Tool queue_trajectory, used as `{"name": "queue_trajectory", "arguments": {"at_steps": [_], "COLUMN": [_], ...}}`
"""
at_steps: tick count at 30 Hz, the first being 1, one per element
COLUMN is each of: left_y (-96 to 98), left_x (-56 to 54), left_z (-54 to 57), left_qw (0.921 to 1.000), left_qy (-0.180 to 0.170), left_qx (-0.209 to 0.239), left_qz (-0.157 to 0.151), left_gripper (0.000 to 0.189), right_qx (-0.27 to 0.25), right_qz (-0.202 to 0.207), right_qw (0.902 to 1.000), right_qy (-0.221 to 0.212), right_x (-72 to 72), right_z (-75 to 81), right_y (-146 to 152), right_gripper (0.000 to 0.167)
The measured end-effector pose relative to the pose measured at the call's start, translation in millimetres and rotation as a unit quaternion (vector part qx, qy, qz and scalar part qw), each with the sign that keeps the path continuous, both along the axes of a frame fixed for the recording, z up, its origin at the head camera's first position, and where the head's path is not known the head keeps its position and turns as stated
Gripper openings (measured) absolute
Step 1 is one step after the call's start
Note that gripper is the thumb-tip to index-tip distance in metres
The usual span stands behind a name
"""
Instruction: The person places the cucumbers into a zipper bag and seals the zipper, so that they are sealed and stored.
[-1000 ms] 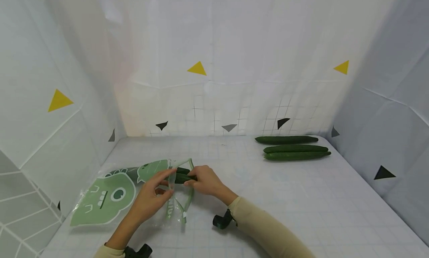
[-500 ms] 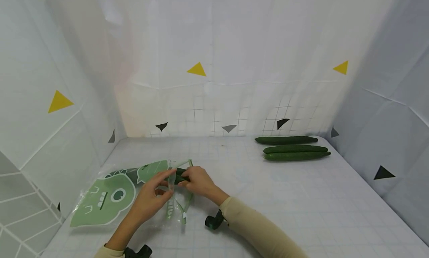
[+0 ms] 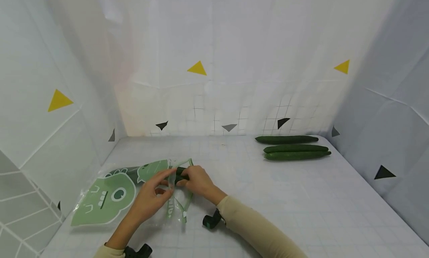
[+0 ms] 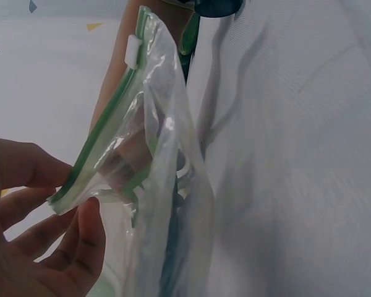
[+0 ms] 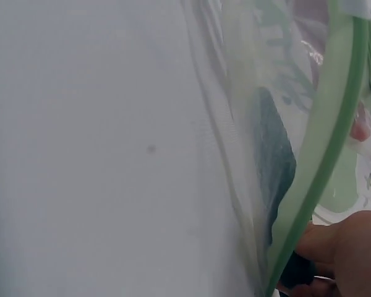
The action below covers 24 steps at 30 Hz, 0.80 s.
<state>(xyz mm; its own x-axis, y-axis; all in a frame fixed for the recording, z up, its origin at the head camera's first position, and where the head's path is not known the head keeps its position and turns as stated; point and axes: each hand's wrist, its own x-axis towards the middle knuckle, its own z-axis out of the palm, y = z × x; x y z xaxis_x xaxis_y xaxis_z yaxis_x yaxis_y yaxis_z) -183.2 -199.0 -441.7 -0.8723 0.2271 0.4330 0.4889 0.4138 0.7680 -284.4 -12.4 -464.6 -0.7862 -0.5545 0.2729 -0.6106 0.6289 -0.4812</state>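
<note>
A clear zip bag (image 3: 114, 198) with green cartoon print lies at the left of the table, its mouth facing right. My left hand (image 3: 151, 198) pinches the lip of the mouth between thumb and fingers. In the left wrist view, the green zip strip (image 4: 102, 130) stands raised from that hand, with a white slider (image 4: 133, 51) near its far end. Two dark green cucumbers (image 3: 182, 179) show at the mouth, partly hidden by my right hand (image 3: 201, 181), which grips an end. Through the plastic in the right wrist view, a cucumber (image 5: 272, 154) appears inside the bag.
Three more cucumbers (image 3: 286, 139) lie at the back right of the table, two side by side and one behind them. White sheets marked with yellow and dark triangles wall the table at the back and sides. Black wrist cameras (image 3: 212, 220) hang by each forearm.
My right hand has moved left toward the bag mouth, and less of the cucumbers shows outside it. The left hand has stayed on the bag's lip.
</note>
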Motion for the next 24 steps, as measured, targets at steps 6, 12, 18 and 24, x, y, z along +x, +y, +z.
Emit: {"name": "queue_trajectory", "arguments": {"at_steps": [6,12,18,24], "left_y": [-0.9,-1.3,-0.9,-1.6], "left_x": [-1.1,-1.3,-1.4,-1.2], "left_z": [-2.3,-1.0,-1.6,-1.6], "left_qw": [1.0,1.0,0.9999,0.9999], "left_qy": [-0.006,-0.002,-0.01,-0.005], "left_qx": [-0.004,-0.008,-0.005,-0.007], "left_qz": [-0.001,0.005,0.005,0.008], "left_gripper": [0.065,0.067,0.068,0.069], "right_qx": [0.011,0.006,0.003,-0.033], "right_qz": [0.002,-0.007,0.008,0.029], "right_qw": [0.9999,0.9998,0.9999,0.9988], "right_qy": [-0.008,-0.016,-0.013,0.021], "right_x": [5.0,6.6,6.2,9.3], "right_z": [5.2,6.7,8.9,13.2], "right_y": [9.6,24.0,37.7,60.5], "right_gripper": [0.02,0.023,0.02,0.016]}}
